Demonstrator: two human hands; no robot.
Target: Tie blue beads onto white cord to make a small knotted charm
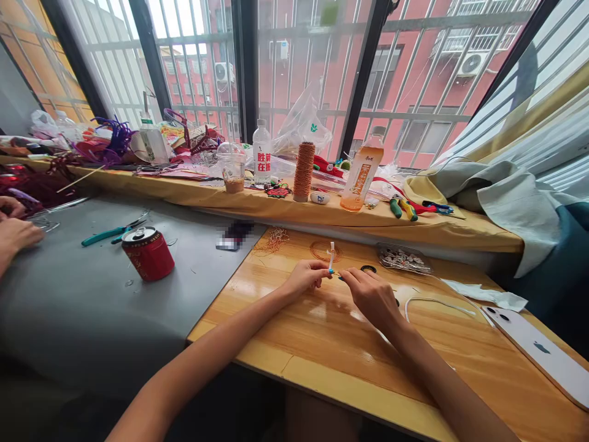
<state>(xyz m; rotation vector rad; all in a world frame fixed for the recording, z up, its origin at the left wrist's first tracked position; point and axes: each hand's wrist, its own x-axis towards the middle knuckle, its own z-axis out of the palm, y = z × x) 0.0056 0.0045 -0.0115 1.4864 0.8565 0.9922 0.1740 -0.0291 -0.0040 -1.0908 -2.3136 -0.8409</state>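
Over the wooden table [294, 350], my left hand [304, 277] pinches a thin white stick-like piece [332, 255] that stands upright, with a bit of blue at its lower end. My right hand [370, 294] is closed close beside it, its fingertips on a small dark blue-green tip whose full shape is hidden. A short thin line shows between the two hands. Behind them a coil of orange-brown cord [317, 250] lies on the table. Just right of the fingertips is a black ring [369, 269].
A clear tray [405, 258] of small pieces, white cable [432, 300], tissue [488, 294] and phone [543, 350] lie right. Left are a red can [150, 255], teal pliers [103, 236] and another person's hands [16, 230]. Bottles and a spool [304, 172] line the sill.
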